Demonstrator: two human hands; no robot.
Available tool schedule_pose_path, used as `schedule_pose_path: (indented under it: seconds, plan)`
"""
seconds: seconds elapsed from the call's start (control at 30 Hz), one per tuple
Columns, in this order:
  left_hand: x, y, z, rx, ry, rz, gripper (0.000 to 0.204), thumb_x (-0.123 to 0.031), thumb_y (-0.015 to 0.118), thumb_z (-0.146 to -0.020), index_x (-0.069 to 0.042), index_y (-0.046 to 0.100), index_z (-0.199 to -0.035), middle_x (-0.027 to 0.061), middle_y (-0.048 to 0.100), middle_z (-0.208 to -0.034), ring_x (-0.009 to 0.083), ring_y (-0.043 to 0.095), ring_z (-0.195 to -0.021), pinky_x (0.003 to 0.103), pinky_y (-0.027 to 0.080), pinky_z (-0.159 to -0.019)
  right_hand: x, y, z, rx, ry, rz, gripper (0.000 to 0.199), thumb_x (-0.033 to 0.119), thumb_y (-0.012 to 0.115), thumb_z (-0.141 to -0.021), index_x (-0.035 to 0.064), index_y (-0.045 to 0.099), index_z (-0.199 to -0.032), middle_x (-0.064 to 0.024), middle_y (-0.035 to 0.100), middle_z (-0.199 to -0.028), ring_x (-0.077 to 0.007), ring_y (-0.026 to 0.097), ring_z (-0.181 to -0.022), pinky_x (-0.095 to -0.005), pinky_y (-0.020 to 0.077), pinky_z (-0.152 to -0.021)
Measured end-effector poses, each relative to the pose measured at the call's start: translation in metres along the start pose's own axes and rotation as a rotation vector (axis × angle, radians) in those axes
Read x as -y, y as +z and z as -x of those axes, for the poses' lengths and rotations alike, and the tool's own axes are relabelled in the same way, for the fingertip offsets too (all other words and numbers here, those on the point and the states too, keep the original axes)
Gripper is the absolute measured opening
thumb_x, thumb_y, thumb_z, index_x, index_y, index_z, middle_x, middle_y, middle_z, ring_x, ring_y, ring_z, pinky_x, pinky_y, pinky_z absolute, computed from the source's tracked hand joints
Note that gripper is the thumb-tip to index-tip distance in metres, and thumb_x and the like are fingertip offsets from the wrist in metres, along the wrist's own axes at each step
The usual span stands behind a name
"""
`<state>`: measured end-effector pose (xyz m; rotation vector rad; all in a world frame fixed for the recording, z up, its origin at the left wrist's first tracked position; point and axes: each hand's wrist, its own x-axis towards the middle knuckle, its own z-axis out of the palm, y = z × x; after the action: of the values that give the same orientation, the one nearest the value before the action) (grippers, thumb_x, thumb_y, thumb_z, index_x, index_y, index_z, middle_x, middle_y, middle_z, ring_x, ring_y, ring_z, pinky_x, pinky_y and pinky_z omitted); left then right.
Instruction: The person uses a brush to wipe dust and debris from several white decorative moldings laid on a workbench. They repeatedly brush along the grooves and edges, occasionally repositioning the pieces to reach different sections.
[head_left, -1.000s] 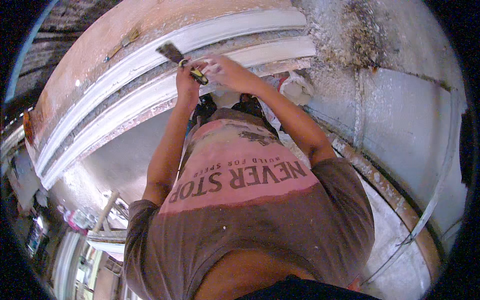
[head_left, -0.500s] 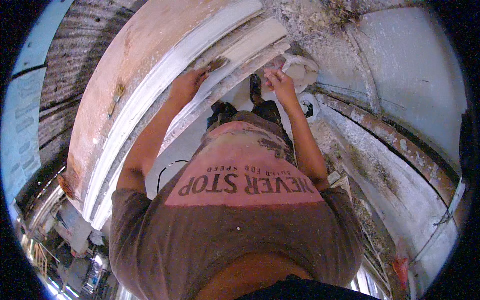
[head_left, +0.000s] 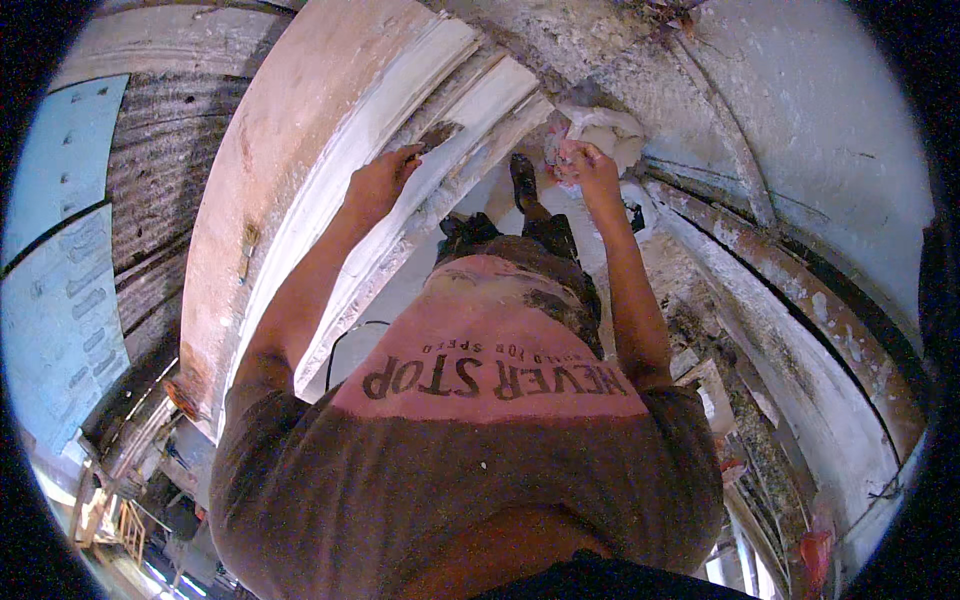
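Note:
Long white plaster mouldings lie in ridged strips along a pale brown board at my left. My left hand is over these strips, thumb and fingers pinched together. Just past its fingertips is a dark patch on the moulding. What the fingers hold, if anything, is too small to make out. My right hand is raised in front of me at the right, fingers closed in a pinch. Whatever may be in them cannot be made out. Behind it sits a crumpled whitish bag with pinkish parts.
A small brush lies on the board to the left. A brown pipe-like beam runs along the stained wall at the right. Light blue panels stand at the far left. My shoe shows on the floor below.
The view has shifted, so the board and mouldings look turned and the blue panels show more. My right hand appears slightly farther right. Both hands stay pinched.

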<state>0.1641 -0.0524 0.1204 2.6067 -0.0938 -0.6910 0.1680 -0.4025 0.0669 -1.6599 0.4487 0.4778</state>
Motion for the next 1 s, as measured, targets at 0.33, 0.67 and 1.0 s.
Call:
schedule_pose_path:
  seconds: [0.33, 0.67, 1.0]
  plan:
    - [-0.005, 0.023, -0.077, 0.132, -0.176, 0.737, 0.04, -0.034, 0.047, -0.101, -0.01, 0.048, -0.133, 0.0079, 0.058, -0.077, 0.0193, 0.055, -0.054, 0.035, 0.045, -0.045, 0.001, 0.03, -0.025, 0.224, 0.024, 0.062, 0.033, 0.032, 0.058, -0.096, 0.0059, 0.063, -0.116, -0.003, 0.069, -0.1, -0.0113, 0.062, -0.074, -0.0259, 0.0515, -0.06]
    - [-0.021, 0.076, -0.016, -0.34, 0.01, 0.923, 0.034, -0.028, 0.055, -0.095, -0.014, 0.055, -0.126, 0.0091, 0.061, -0.105, 0.0217, 0.057, -0.094, 0.036, 0.045, -0.081, -0.013, 0.193, -0.034, 0.302, -0.164, 0.139, 0.05, 0.029, 0.053, -0.094, -0.0006, 0.043, -0.134, -0.0248, 0.052, -0.123, -0.0331, 0.06, -0.1, -0.0416, 0.0539, -0.076]
    - [0.086, 0.06, -0.001, -0.74, -0.185, -0.084, 0.07, -0.041, 0.064, -0.086, 0.0, 0.043, -0.138, 0.0227, 0.041, -0.142, 0.0398, 0.038, -0.131, 0.051, 0.029, -0.11, 0.075, 0.186, -0.025, 0.114, -0.834, 0.748, 0.049, 0.016, 0.061, -0.089, 0.0067, 0.049, -0.135, -0.0205, 0.064, -0.099, -0.0379, 0.062, -0.098, -0.0436, 0.0504, -0.086]
